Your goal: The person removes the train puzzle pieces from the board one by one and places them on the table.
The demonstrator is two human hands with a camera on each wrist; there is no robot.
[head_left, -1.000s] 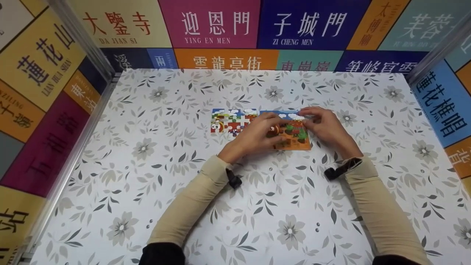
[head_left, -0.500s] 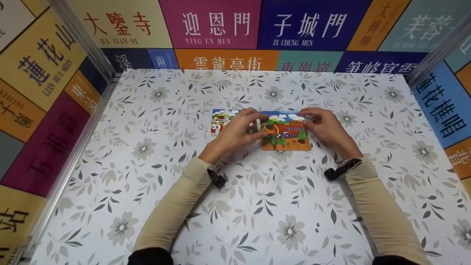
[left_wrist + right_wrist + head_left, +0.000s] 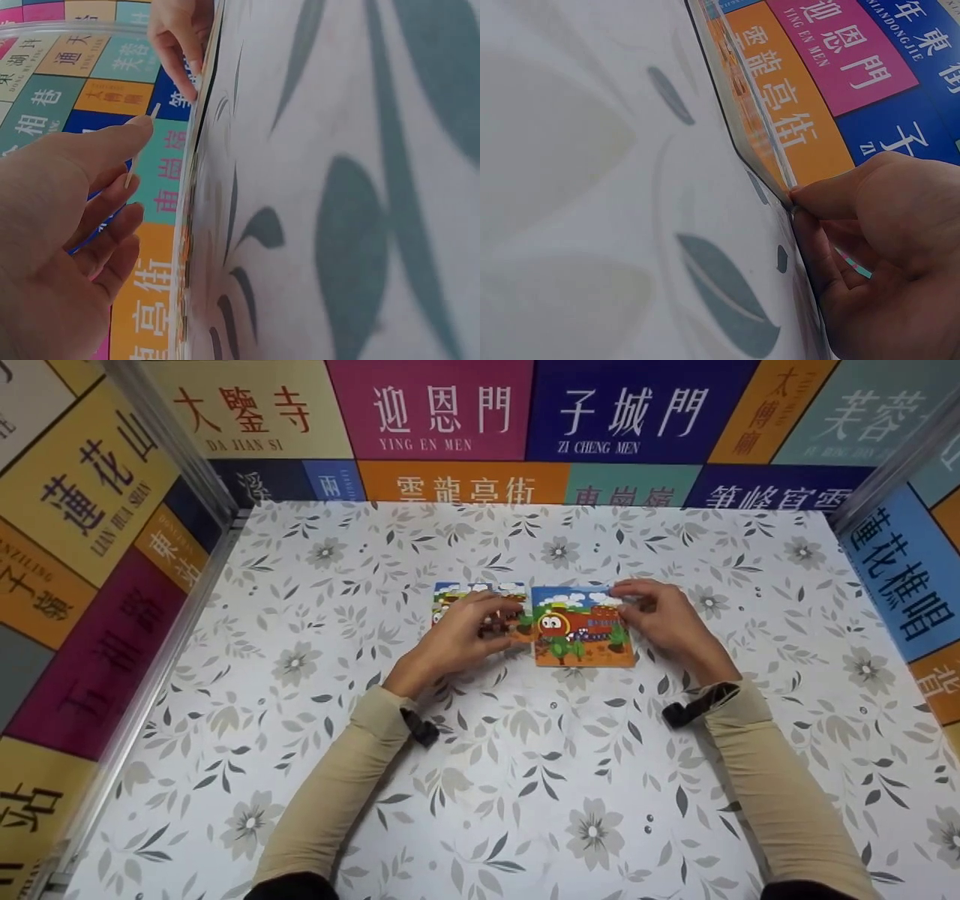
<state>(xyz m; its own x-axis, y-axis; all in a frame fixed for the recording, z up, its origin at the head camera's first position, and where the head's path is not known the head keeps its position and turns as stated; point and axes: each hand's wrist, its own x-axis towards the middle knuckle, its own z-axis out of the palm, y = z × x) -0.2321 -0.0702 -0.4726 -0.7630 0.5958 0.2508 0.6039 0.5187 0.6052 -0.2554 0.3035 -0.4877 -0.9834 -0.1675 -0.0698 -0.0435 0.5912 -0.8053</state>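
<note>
My left hand (image 3: 461, 634) pinches a small jigsaw piece (image 3: 523, 624) between thumb and fingers, over the right part of a partly covered jigsaw puzzle (image 3: 480, 586). The left wrist view shows that jigsaw piece (image 3: 141, 146) as a thin pale edge at the thumb tip. To its right lies a square picture board (image 3: 592, 649) with a red cartoon train, blue sky and green cactuses on orange ground. My right hand (image 3: 664, 619) pinches that board's upper right side; in the right wrist view, thumb and forefinger meet at the corner of the board (image 3: 742, 127).
Both puzzles lie on a table (image 3: 525, 780) covered in white cloth with grey flowers and leaves. Behind it and along both sides stand colourful panels (image 3: 435, 409) with large Chinese lettering. Dark camera straps (image 3: 420, 727) circle both wrists.
My left hand has moved left, off the train picture and over the left puzzle, carrying the jigsaw piece. The train picture is now uncovered. My right hand has stayed in place.
</note>
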